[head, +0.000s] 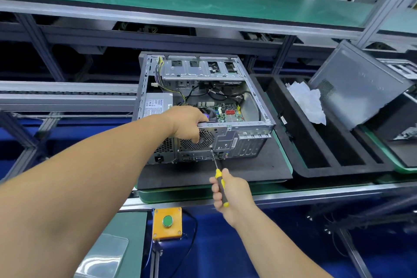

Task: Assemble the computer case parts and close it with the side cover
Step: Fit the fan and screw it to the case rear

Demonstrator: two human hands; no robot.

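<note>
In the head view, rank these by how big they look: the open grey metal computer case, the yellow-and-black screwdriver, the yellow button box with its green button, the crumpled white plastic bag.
1. Open grey metal computer case.
2. Crumpled white plastic bag.
3. Yellow button box and yellow-and-black screwdriver: unsure, box wider, screwdriver longer and thinner.

A green-edged pallet point(203, 194) is sitting on the metal conveyor line point(316, 192), carrying a black foam mat point(225, 171); the open computer case point(203, 106) is lying on it (side upward). A black foam tray point(316, 142) is resting alongside, seemingly touching.
</note>
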